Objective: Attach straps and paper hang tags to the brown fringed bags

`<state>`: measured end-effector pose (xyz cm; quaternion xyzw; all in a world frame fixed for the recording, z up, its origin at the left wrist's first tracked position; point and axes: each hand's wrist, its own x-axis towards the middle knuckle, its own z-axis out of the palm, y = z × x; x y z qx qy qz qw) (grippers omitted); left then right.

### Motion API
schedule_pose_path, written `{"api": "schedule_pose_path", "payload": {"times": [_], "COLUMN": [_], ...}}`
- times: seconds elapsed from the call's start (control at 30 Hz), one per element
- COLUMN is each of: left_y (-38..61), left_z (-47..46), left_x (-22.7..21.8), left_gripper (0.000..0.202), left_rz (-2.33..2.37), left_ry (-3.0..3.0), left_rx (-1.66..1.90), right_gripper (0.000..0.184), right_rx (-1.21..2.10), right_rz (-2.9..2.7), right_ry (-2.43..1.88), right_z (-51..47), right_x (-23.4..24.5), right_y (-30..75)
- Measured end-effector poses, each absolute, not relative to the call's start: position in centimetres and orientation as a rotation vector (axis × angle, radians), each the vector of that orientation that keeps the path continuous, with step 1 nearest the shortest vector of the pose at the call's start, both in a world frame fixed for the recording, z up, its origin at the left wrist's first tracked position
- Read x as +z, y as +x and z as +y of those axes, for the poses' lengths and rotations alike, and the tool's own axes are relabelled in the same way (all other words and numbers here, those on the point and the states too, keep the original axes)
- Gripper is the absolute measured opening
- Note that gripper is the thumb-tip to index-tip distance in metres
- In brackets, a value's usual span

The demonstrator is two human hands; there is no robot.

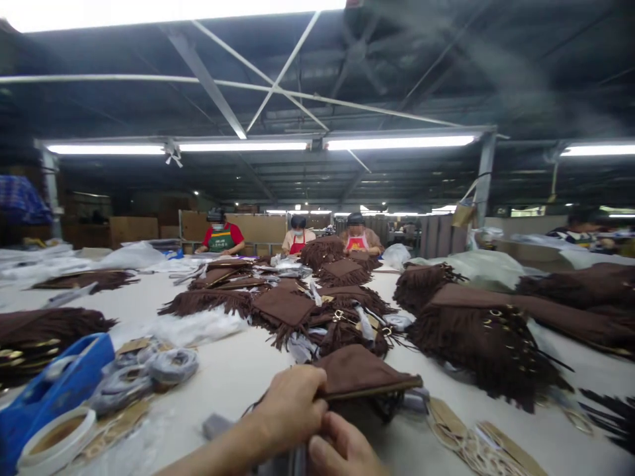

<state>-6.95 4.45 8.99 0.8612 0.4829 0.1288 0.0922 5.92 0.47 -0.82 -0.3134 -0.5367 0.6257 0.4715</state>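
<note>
In the head view, a brown fabric bag [364, 370] with a zipped edge lies at the near middle of the table. My left hand [292, 403] is closed on its left corner, fingers curled under and partly hidden. Just below, my right hand [344, 449] is closed too, thumb and fingers pinched together under the bag's near edge. What this hand pinches is hidden from me. A grey wrapped piece [415, 400] sticks out beneath the bag's right end.
Fringed brown bags [285, 307] are heaped ahead, with another pile [471, 337] at right. A blue tape dispenser [59, 383], tape roll [57, 439] and grey coils [171, 367] lie left. Tan tags [449, 416] with strings lie right. Several people [223, 238] sit across the white table [238, 357].
</note>
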Motion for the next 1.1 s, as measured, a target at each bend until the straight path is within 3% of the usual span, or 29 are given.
{"api": "schedule_pose_path", "payload": {"times": [0.23,0.37,0.5,0.67,0.9,1.03,1.1], "left_y": [-11.1,-12.9,-12.0,-12.7,-17.4,-19.5,-20.3], "left_z": [3.1,1.1,0.8,3.0,6.7,7.8,8.2], "left_x": [3.1,1.7,-0.7,-1.3,-1.3,-3.4,-4.6], "left_gripper": [0.038,0.057,0.021,0.027,0.038,0.04,0.043], "left_rz": [1.007,1.034,1.433,1.471,1.663,1.466,1.311], "left_ry": [2.139,2.463,2.72,2.87,2.799,2.768,2.753], "left_rx": [0.458,0.434,0.234,0.314,0.366,0.486,0.609], "right_gripper": [0.026,0.005,0.014,0.014,0.016,0.016,0.025], "right_rx": [1.399,0.919,0.479,0.262,0.192,0.242,0.264], "right_rz": [-1.294,-1.771,-2.095,-2.172,-1.869,-1.904,-1.943], "right_ry": [-1.11,-1.296,-1.588,-1.724,-2.095,-2.086,-2.034], "right_z": [-1.6,-2.2,-2.4,-1.6,-1.4,-3.8,-4.1], "right_x": [-5.6,-5.5,-3.6,-1.0,-1.4,-1.3,-0.3], "right_y": [3.4,4.7,4.1,4.6,15.3,20.4,22.3]}}
